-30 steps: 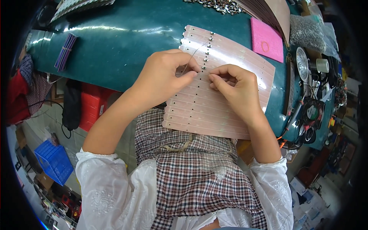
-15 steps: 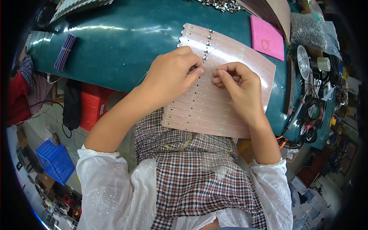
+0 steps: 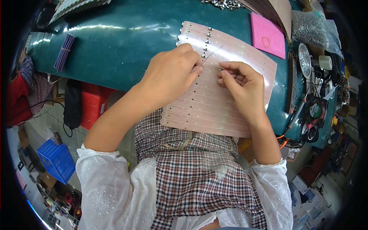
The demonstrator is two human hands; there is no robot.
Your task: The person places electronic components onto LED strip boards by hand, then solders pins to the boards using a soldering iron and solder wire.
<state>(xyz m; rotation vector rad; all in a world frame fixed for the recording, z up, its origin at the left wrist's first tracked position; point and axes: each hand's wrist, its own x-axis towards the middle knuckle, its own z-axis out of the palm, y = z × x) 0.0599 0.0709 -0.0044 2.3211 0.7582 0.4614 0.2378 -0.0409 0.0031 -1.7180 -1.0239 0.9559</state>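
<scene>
A pinkish sheet of joined strips (image 3: 222, 107) lies on the green table and overhangs its near edge above my lap. Holes run down its left part, and small metal clips (image 3: 205, 49) sit in a row at the far end of that line. My left hand (image 3: 172, 71) is closed over the sheet's left side, pinching a thin grey wire (image 3: 212, 55) whose free end points up and right. My right hand (image 3: 241, 84) hovers over the middle of the sheet, thumb and forefinger closed on a tiny metal clip (image 3: 221, 70).
A pink foam pad (image 3: 268, 36) lies beyond the sheet to the right. A pile of metal clips (image 3: 222, 4) is at the far edge. A bundle of purple strips (image 3: 65, 53) lies on the left. Tools, tape and a metal dish (image 3: 304, 61) crowd the right side.
My right hand has drawn slightly right, and a small clip now shows at its fingertips. The wire's free end has shifted a little right. My left hand stays nearly in place.
</scene>
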